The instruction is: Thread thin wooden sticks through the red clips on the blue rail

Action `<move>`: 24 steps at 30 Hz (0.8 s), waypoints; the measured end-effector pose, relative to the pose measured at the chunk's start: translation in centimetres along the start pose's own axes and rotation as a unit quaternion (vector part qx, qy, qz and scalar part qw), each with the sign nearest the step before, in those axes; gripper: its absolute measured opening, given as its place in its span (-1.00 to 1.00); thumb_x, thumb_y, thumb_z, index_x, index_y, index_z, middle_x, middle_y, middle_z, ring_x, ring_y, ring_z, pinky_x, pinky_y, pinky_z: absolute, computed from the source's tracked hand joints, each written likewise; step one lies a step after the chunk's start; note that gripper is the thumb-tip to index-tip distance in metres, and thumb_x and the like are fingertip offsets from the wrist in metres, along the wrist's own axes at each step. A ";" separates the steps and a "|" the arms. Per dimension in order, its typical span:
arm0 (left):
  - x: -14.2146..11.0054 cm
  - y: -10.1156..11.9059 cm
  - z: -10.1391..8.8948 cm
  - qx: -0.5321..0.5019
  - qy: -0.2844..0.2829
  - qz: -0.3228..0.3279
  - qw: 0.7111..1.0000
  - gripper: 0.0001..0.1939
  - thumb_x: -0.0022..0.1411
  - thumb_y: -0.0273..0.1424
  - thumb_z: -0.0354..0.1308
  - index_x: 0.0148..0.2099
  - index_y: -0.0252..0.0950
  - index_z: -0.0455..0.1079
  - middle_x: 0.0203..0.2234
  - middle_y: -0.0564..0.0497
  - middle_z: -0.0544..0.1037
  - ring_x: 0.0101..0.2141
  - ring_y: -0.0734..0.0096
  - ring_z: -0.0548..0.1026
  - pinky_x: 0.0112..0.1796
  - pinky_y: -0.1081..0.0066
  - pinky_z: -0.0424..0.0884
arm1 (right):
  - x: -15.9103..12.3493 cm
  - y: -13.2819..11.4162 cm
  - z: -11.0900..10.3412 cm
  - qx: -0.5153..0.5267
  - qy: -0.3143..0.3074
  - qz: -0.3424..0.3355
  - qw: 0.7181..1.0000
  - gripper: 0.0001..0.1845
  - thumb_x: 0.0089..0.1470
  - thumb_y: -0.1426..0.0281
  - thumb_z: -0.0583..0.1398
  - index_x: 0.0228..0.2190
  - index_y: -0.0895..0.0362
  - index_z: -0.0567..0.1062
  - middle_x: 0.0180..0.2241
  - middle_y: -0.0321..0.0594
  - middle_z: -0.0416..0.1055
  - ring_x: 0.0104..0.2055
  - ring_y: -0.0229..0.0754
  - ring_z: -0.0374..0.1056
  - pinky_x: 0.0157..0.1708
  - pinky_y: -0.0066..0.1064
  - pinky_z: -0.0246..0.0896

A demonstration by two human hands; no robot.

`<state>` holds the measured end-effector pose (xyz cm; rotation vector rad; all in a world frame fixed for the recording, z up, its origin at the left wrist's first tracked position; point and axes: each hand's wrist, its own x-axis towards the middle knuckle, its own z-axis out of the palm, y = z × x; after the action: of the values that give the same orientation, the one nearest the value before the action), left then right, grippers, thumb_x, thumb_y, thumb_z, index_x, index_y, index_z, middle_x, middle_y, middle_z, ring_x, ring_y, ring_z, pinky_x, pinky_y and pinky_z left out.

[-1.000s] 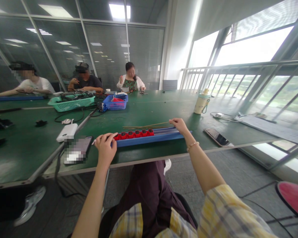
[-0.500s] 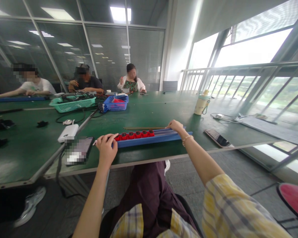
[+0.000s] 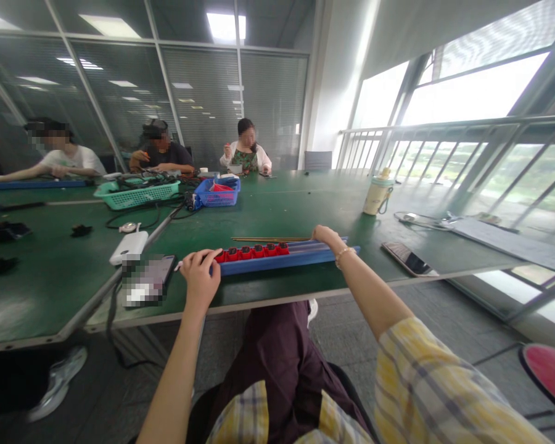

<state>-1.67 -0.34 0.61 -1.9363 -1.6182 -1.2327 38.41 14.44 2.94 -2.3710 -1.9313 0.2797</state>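
A long blue tray [image 3: 277,264] with raised sides lies along the table's front edge. Several red blocks with dark tops [image 3: 258,250] sit in a row in its left half; clear strips line its right part. My left hand [image 3: 201,272] is closed round the tray's left end, fingers over the leftmost red block. At the far side of the right part, my right hand [image 3: 326,236] is curled downward; its fingertips are hidden, so what it grips does not show. Thin brown rods [image 3: 268,238] lie behind the tray, their right ends reaching my right hand.
A phone [image 3: 148,281] and a white power bank [image 3: 129,248] lie left; another phone [image 3: 407,258] lies right. Farther off stand a bottle [image 3: 377,196], a green basket [image 3: 139,195] and a blue basket [image 3: 218,195]. People sit across the table.
My right hand has shifted very slightly along the tray's far side and its fingers look more curled. My left hand, the tray and the red blocks stay as they were.
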 end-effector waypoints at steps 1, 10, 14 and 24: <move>0.0 0.0 0.0 0.000 0.000 0.001 1.000 -0.66 0.29 -0.42 0.00 0.00 -0.10 0.53 -0.10 -0.08 0.53 -0.01 0.06 0.29 -0.01 0.09 0.18 | 0.0 0.0 -0.1 -0.003 -0.007 0.000 1.000 -0.65 -0.04 0.21 0.38 -0.22 0.13 0.66 -0.17 0.04 0.57 -0.09 0.09 0.51 -0.14 -0.20 0.41; -0.1 -0.2 0.1 -0.001 0.014 0.010 1.000 -0.67 0.30 -0.41 0.00 -0.01 -0.09 0.53 -0.10 -0.07 0.53 -0.03 0.07 0.29 -0.02 0.08 0.18 | -0.4 -0.4 -0.6 -0.020 -0.049 -0.024 0.998 -0.72 -0.03 0.25 0.35 -0.23 0.06 0.67 -0.23 -0.07 0.60 -0.11 -0.01 0.51 -0.15 -0.30 0.40; -0.1 -0.1 0.1 -0.003 0.013 0.008 1.000 -0.67 0.31 -0.41 0.00 -0.01 -0.10 0.54 -0.10 -0.06 0.54 -0.03 0.06 0.29 -0.02 0.08 0.18 | -0.6 -0.5 -0.6 -0.031 -0.054 -0.028 0.998 -0.72 -0.05 0.28 0.36 -0.25 0.09 0.68 -0.28 -0.04 0.61 -0.14 0.02 0.52 -0.17 -0.29 0.42; -0.1 -0.2 0.2 -0.001 0.015 0.008 1.000 -0.66 0.31 -0.41 -0.01 -0.01 -0.11 0.54 -0.10 -0.05 0.54 -0.02 0.07 0.29 0.01 0.09 0.18 | -1.0 -0.9 -0.9 -0.039 -0.054 -0.051 0.996 -0.70 -0.06 0.31 0.35 -0.23 0.12 0.68 -0.28 -0.05 0.61 -0.13 -0.01 0.52 -0.16 -0.31 0.42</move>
<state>-1.81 -0.21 0.39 -1.9193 -1.5839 -1.2520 37.55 13.71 4.06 -2.3404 -2.1416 0.3389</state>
